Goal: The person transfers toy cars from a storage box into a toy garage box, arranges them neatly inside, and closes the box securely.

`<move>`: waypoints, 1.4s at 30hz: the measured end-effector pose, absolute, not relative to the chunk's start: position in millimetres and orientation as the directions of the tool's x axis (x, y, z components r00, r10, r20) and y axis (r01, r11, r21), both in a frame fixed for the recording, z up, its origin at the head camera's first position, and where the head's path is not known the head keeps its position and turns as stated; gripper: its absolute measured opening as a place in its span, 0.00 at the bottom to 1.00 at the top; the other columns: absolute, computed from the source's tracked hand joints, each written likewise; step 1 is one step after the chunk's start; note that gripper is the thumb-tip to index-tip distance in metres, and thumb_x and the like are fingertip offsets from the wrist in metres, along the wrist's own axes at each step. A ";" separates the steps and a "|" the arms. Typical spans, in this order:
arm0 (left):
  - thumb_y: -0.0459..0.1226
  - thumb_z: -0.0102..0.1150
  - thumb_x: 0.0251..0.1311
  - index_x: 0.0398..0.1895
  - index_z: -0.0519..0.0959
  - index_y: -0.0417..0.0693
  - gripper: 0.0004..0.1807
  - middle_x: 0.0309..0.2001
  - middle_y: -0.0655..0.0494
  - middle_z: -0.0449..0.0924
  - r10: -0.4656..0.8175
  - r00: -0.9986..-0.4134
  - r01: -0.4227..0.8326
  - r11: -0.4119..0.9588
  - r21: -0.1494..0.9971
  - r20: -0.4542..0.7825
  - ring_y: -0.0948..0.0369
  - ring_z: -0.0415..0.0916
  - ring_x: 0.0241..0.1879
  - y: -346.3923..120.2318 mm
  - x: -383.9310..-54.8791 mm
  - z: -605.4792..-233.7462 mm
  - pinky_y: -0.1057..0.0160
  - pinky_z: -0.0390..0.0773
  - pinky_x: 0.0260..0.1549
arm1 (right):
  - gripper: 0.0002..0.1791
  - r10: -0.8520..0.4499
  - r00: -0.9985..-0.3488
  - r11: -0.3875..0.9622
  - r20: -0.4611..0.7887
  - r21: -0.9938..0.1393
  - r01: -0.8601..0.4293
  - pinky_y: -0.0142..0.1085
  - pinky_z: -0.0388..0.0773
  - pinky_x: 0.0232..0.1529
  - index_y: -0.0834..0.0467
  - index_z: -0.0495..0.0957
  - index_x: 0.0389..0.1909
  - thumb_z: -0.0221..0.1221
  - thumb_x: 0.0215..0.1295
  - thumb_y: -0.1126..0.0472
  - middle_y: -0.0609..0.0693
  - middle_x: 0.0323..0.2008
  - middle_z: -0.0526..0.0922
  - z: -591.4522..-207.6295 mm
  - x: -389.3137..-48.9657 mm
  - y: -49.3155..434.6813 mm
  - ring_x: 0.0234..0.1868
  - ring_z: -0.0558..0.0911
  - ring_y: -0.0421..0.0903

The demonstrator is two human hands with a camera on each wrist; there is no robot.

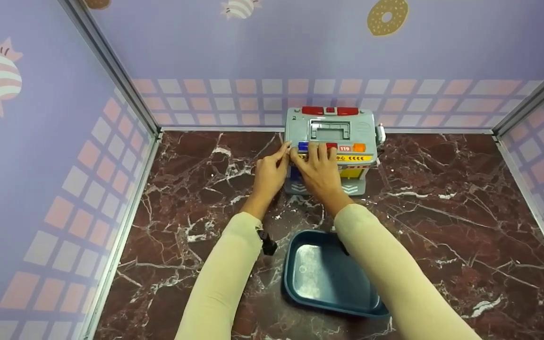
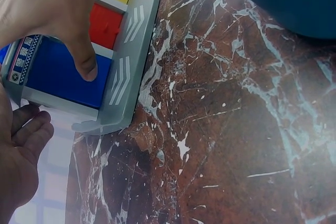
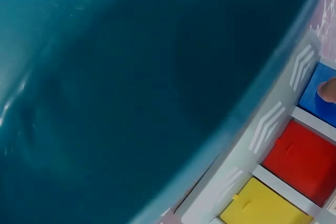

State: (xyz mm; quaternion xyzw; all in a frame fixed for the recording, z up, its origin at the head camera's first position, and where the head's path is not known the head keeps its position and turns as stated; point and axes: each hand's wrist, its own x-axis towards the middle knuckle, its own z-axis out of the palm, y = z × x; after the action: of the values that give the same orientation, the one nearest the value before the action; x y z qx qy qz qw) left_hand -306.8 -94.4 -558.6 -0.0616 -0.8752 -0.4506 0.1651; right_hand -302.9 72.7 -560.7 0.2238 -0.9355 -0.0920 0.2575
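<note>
A grey toy rescue station [image 1: 300,125] stands against the back wall, with red lights on its roof and a "119" label. My right hand [image 1: 321,177] grips its front top edge, fingers over the roof. The right thumb lies over the blue door [image 2: 63,74] in the left wrist view. My left hand [image 1: 270,174] touches the station's left side near the front corner. Its fingertips are partly hidden, and I cannot tell whether they pinch anything. Beside the blue door are a red door [image 3: 302,161] and a yellow door [image 3: 262,205], both closed.
A dark teal tray [image 1: 310,302] sits on the marbled tabletop [image 1: 442,245] beneath my right forearm. Purple panels with a checked band [image 1: 234,101] stand behind and at both sides. A small white part [image 1: 380,134] sticks out from the station's right side.
</note>
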 end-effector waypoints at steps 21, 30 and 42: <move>0.41 0.61 0.83 0.70 0.86 0.52 0.18 0.42 0.39 0.94 -0.035 -0.918 0.303 0.582 0.755 0.395 0.54 0.70 0.24 -82.0 -306.4 -552.9 0.44 0.86 0.40 | 0.20 -0.452 -0.635 0.892 0.627 0.325 -0.314 0.56 0.76 0.50 0.45 0.67 0.66 0.58 0.80 0.59 0.63 0.54 0.75 -567.8 -311.1 80.6 0.52 0.76 0.63; 0.41 0.61 0.83 0.71 0.85 0.54 0.19 0.46 0.39 0.94 -0.035 -0.925 0.292 0.576 0.764 0.379 0.54 0.70 0.24 -82.9 -308.9 -553.4 0.45 0.86 0.39 | 0.25 -0.420 -0.723 0.907 0.548 0.275 -0.319 0.57 0.74 0.53 0.44 0.64 0.69 0.60 0.78 0.58 0.62 0.58 0.72 -565.7 -306.7 78.3 0.56 0.73 0.64; 0.50 0.60 0.83 0.72 0.84 0.63 0.20 0.26 0.42 0.89 -0.069 -0.934 0.223 0.651 0.726 0.349 0.55 0.65 0.19 -90.9 -302.1 -557.0 0.46 0.81 0.31 | 0.51 -0.430 -0.846 0.902 0.315 0.179 -0.392 0.67 0.72 0.63 0.45 0.59 0.84 0.76 0.67 0.41 0.66 0.72 0.67 -554.4 -287.2 73.5 0.70 0.69 0.67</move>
State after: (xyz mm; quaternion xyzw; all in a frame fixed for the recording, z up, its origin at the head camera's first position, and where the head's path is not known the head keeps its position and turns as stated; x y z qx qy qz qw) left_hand -302.1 -90.9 -557.0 -0.0432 -0.8913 -0.4157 0.1758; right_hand -287.2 73.5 -554.4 0.2143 -0.9592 -0.0541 0.1762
